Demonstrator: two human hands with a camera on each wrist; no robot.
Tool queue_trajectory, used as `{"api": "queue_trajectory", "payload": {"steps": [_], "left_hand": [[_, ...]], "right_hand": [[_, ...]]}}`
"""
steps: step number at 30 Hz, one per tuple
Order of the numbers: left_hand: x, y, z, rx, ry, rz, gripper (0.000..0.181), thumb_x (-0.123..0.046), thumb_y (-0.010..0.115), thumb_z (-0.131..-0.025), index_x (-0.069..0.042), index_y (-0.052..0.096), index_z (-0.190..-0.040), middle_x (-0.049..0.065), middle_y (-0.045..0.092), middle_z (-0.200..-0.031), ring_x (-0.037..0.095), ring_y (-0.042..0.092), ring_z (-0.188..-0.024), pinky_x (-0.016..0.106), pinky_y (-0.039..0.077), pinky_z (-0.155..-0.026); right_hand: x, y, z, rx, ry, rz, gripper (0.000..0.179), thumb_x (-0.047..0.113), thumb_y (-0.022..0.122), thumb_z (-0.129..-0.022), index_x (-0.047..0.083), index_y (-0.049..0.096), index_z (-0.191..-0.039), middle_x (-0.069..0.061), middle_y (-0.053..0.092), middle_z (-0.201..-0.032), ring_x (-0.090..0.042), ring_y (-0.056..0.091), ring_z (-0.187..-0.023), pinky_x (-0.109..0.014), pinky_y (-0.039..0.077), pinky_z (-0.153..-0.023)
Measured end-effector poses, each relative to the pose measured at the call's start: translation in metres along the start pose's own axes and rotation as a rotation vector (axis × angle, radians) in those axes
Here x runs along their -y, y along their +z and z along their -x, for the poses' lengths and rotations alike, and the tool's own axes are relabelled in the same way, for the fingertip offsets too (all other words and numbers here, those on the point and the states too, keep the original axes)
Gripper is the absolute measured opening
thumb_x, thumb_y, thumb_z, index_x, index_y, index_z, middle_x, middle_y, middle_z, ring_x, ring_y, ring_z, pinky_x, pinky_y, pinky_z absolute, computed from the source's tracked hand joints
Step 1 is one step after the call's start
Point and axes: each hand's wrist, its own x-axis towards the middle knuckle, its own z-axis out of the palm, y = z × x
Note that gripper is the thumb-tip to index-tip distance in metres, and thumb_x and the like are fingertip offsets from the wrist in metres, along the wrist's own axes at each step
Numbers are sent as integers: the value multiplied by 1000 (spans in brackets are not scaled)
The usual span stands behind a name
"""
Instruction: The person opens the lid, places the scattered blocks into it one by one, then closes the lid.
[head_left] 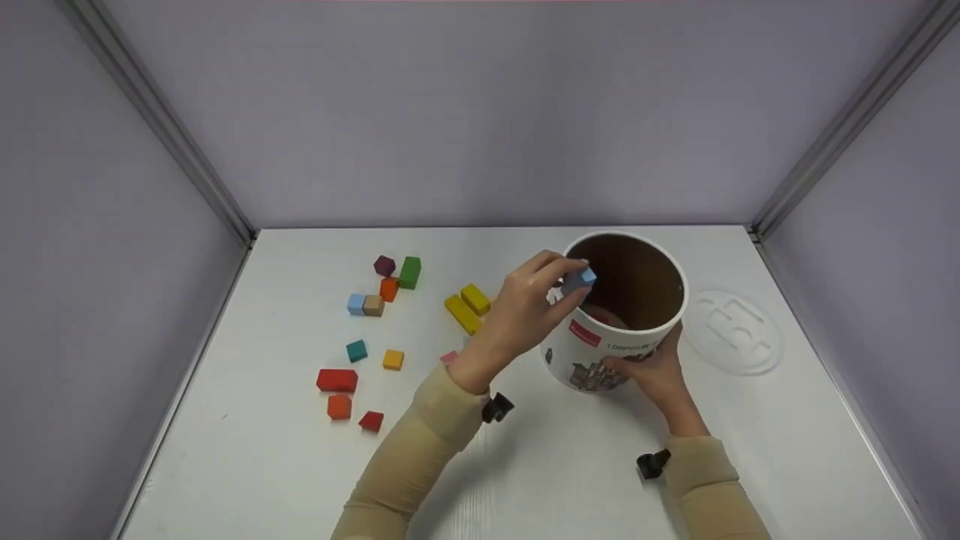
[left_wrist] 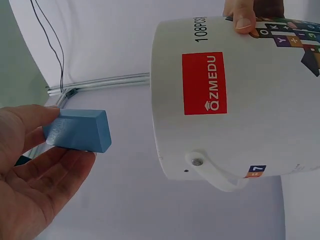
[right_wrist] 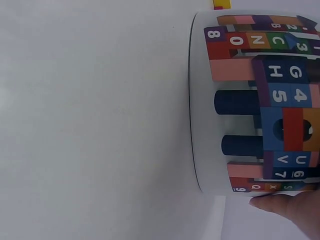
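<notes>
My left hand (head_left: 525, 311) pinches a light blue block (head_left: 581, 279) between thumb and fingers. In the head view the block overlaps the left rim of a white bucket (head_left: 564, 365); the left wrist view shows it apart from the bucket, beyond the rim. The bucket has a red label, printed block pictures and a white handle (left_wrist: 220, 180). My right hand (head_left: 658, 376) grips the bucket's near right side, the thumb on the front and the other fingers mostly hidden behind. Inside the brown interior something reddish is partly visible at the bottom.
A translucent round lid (head_left: 735, 334) lies right of the bucket. Several coloured blocks are spread on the table's left half, among them a green block (head_left: 409, 272), a red block (head_left: 337, 380) and a yellow block (head_left: 461, 314). Grey walls (head_left: 480, 112) border the table.
</notes>
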Motion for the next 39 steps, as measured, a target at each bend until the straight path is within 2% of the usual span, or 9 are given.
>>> {"api": "queue_trajectory", "payload": {"steps": [5,12,17,21,23,27,32,39], "left_hand": [[7,10,-7,36,-44,-8,30,-14,67,-94,-2,64,-121,9,61,-108,14,63,-90,20,53,-80],[15,25,-10,91,-111,-39,31,-17,67,-95,-5,63,-123,8,61,-112,11,61,-97,14,48,-86],[19,32,-7,143,-107,-140,41,-25,64,-97,-6,59,-132,9,59,-122,16,59,-111,19,44,-97],[23,29,0,139,-89,-218,47,-34,62,-97,-8,57,-136,10,57,-127,19,57,-115,25,44,-99],[27,24,5,133,-91,-233,48,-36,63,-96,-9,57,-135,10,57,-127,21,57,-113,27,47,-97],[36,10,23,150,-145,-249,54,-41,68,-92,-10,56,-135,11,56,-127,22,56,-112,31,49,-95],[50,0,53,185,-262,-259,59,-38,75,-87,-11,55,-136,12,56,-128,24,56,-113,33,49,-95],[70,-4,93,279,-420,-330,59,-29,78,-86,-11,54,-135,12,57,-125,26,58,-109,36,50,-95]], "right_hand": [[-1,-1,-1,7,-30,-9,128,-2,89,-64,9,-4,-151,-25,22,-150,-41,23,-139,-49,17,-116],[-1,-1,0,9,-30,6,129,0,90,-64,9,-6,-151,-24,22,-150,-42,24,-139,-51,18,-115],[-3,0,-1,13,-61,-29,130,-3,89,-63,8,-5,-152,-26,22,-150,-43,24,-138,-54,17,-115],[-4,0,-1,14,-67,-36,131,-4,89,-62,9,-6,-152,-25,21,-151,-43,23,-138,-56,17,-114],[-4,0,-1,11,-68,-30,132,-4,89,-62,9,-5,-152,-26,21,-151,-44,23,-139,-55,17,-115],[-7,1,-2,17,-80,-44,131,-5,90,-61,6,-5,-151,-28,22,-149,-44,24,-138,-55,16,-115],[-8,2,-4,21,-96,-67,129,-8,89,-61,5,-4,-150,-29,22,-148,-44,24,-137,-57,14,-115],[-7,0,-3,25,-81,-61,128,-10,87,-62,5,-4,-150,-28,24,-148,-44,24,-138,-55,15,-115]]}}
